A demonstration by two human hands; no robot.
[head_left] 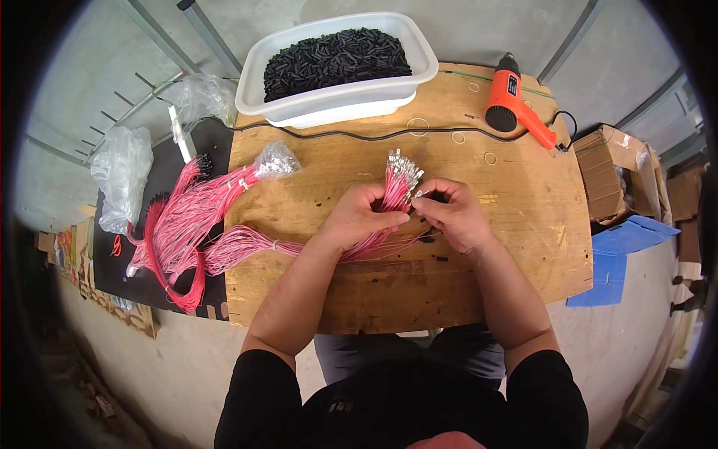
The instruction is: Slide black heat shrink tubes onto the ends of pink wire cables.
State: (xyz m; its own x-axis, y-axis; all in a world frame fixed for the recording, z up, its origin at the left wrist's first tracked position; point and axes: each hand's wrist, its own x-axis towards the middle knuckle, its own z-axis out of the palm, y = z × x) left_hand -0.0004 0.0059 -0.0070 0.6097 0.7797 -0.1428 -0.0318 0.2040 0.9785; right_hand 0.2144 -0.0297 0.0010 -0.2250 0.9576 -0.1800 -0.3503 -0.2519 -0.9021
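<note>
My left hand (357,217) is closed around a bundle of pink wires (396,196), just below its ends. Silvery metal terminals (404,168) fan out at the top of that bundle. Close beside it, my right hand (454,215) pinches with thumb and forefinger at a terminal (419,194) on the bundle's right edge. Thin wire tails run down and left beneath my left wrist. They join a tied wire hank (243,248) lying on the table. A few small black pieces (441,259) are scattered near my right hand.
A white tub (336,105) of black sleeves stands at the back. An orange heat gun (516,103) lies back right; its black cord (336,135) crosses the wooden table (523,247). More pink wires (187,217) and plastic bags (123,179) are at left. Cardboard boxes (609,172) stand right.
</note>
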